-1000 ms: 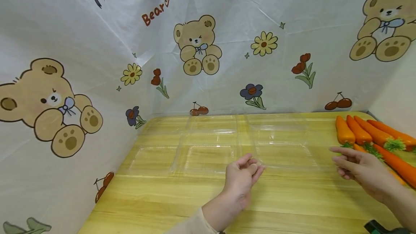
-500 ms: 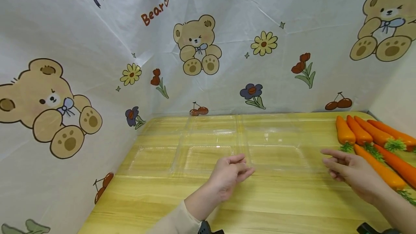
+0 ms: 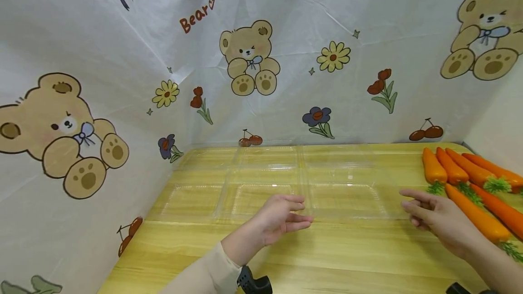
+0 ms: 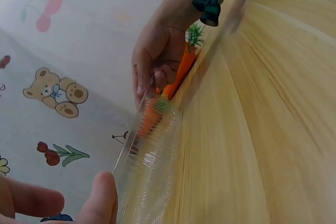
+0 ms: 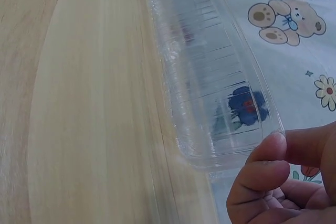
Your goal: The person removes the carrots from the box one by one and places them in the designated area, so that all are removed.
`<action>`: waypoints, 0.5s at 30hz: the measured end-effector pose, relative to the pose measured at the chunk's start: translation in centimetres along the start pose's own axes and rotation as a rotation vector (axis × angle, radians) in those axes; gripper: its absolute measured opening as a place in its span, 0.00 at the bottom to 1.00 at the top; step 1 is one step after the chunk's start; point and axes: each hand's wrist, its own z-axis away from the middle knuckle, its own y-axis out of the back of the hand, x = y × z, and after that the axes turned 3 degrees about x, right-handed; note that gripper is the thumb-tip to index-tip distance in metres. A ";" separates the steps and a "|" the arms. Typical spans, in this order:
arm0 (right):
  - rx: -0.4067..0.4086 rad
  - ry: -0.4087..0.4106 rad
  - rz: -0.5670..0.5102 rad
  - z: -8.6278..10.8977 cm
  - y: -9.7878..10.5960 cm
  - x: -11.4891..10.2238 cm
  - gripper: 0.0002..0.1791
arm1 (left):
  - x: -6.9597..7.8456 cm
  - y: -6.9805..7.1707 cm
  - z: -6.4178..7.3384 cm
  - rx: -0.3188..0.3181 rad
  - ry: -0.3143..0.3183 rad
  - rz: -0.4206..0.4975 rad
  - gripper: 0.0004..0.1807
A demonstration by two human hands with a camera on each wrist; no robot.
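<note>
Three clear plastic containers with ribbed walls stand in a row on the wooden table. My right hand [image 3: 439, 221] pinches the rim of the right-hand container [image 3: 347, 196] at its front right corner; in the right wrist view, thumb and forefinger [image 5: 270, 153] meet on the container's edge [image 5: 226, 77]. At the same container's front left corner is my left hand [image 3: 278, 221], its fingers extended and spread. In the left wrist view the thumb [image 4: 100, 200] lies beside the rim. The middle container [image 3: 265, 198] sits right alongside, with the left container [image 3: 194, 198] beyond it.
Several orange carrots [image 3: 476, 212] with green tops lie on the right side of the table [image 3: 327, 257]. A white cloth [image 3: 286, 112] printed with bears and flowers hangs behind and along the left. Each wrist wears a dark camera mount [image 3: 255, 280].
The right-hand container has shifted left, up against the middle one. Both hands moved left with it, and the left hand's fingers have straightened away from the corner.
</note>
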 end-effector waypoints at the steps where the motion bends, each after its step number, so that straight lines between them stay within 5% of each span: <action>1: -0.003 0.000 0.001 0.0 0.0 0.0 0.37 | 0.0 0.0 0.0 -0.004 0.003 -0.001 0.24; 7: -0.047 0.016 0.018 0.0 0.8 0.2 0.38 | 0.4 0.1 -0.2 -0.001 0.006 0.017 0.25; 15: -0.138 -0.018 0.056 -0.3 2.1 -0.3 0.40 | 0.9 1.2 0.0 0.036 -0.074 -0.044 0.25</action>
